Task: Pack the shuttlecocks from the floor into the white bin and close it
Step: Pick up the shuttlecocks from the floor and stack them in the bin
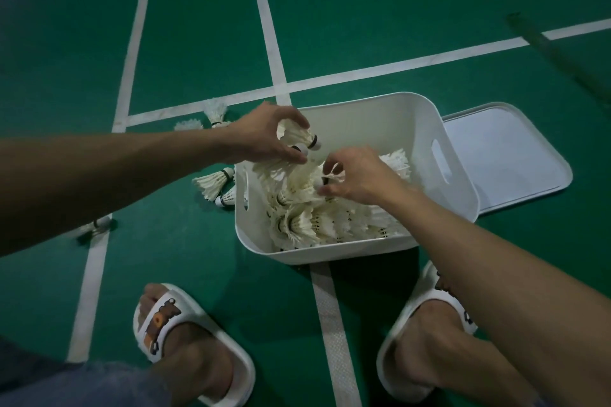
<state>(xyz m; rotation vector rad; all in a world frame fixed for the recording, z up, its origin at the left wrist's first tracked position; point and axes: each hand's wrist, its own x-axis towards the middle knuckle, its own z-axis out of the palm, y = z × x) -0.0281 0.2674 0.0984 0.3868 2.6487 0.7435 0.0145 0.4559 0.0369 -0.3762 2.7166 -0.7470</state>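
Over the white bin [330, 253], my right hand [360, 177] pinches one shuttlecock [332, 175] by its feathers atop the pile [297, 223]. Just beyond, my left hand [261, 139] grips two shuttlecocks [297, 135] lying sideways, corks pointing right over the bin's left rim. Loose shuttlecocks [211, 183] lie on the floor to the left, nearer my left hand.

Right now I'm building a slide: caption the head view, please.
Left hand and right hand hold shuttlecocks over the open white bin, lid beside it.

Single head-worn view, wide-angle, facing steeply down, close above white bin [330, 251].
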